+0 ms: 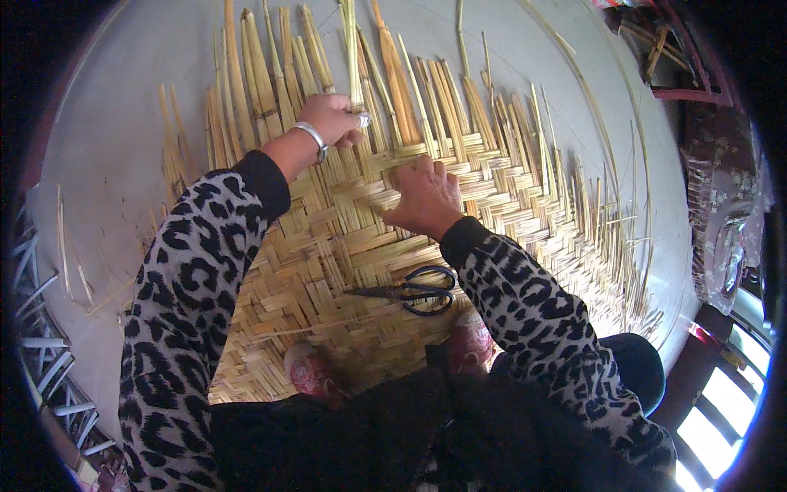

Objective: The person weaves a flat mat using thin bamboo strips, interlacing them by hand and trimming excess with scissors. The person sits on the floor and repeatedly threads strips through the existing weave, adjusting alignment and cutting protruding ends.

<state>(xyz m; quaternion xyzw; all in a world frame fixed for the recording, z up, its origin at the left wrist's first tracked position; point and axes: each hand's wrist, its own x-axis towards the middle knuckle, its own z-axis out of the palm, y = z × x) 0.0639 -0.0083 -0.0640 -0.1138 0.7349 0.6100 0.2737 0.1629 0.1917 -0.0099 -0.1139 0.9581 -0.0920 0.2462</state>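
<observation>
A woven mat [328, 271] of flattened, pale yellow reed strips spreads over the floor under both arms. Its far edge is unfinished, with long loose strip ends fanning outward. My left hand [328, 121], wearing a silver bangle, is closed on an upright pale reed strip [352, 61] at that edge; something white covers a fingertip. To its right and slightly nearer, my right hand [428, 195] rests on the weave, its bent fingers and thumb apart. Black-handled scissors [426, 289] lie on the mat nearer to me, blades pointing left.
My red patterned shoes [471, 338] stand on the mat's near part. Loose strips lie on the grey floor [106, 180] at left. A metal-barred rack [53, 377] is at the left rim. Plastic-covered furniture [725, 213] and a dark rounded object [639, 365] are at right.
</observation>
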